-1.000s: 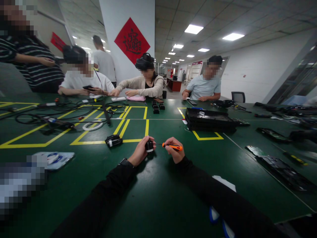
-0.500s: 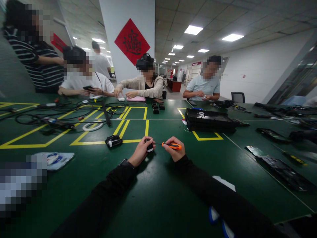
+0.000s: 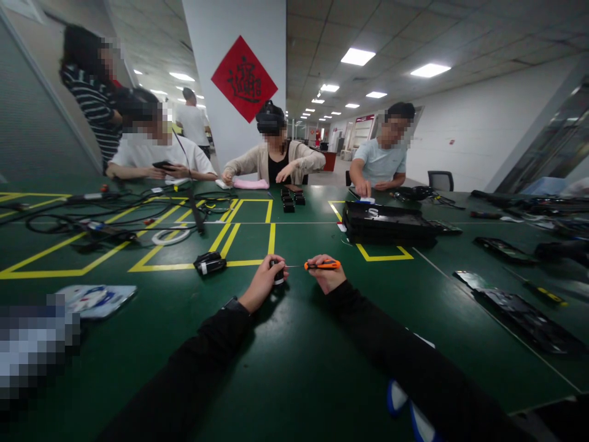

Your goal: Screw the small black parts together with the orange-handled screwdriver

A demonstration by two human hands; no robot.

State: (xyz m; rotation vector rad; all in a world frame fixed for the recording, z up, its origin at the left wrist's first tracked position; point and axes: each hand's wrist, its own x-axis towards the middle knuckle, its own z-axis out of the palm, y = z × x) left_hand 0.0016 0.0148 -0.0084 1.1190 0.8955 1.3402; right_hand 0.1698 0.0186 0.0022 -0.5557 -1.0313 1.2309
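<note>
Over the green table (image 3: 294, 368), my left hand (image 3: 263, 277) is closed around a small black device (image 3: 278, 272) with a white band; most of it hides behind my fingers, and its exact kind I cannot make out. My right hand (image 3: 327, 277) grips an orange and black screwdriver (image 3: 324, 265). The thin shaft lies nearly level and points left, its tip at or close to the device's right side. Left of my hands sits a similar black device (image 3: 210, 263) with a white band.
Cables (image 3: 101, 227) and a white coil (image 3: 170, 236) lie at the left. Several small black blocks (image 3: 288, 199) sit at the back. Stacked black casings (image 3: 389, 224) stand right of centre; an opened panel (image 3: 524, 313) and a yellow screwdriver (image 3: 545, 294) lie farther right. Co-workers sit opposite.
My right hand has turned and its fingers have shifted on the screwdriver, whose handle now lies flatter and slightly higher. My left hand still holds the device in nearly the same place.
</note>
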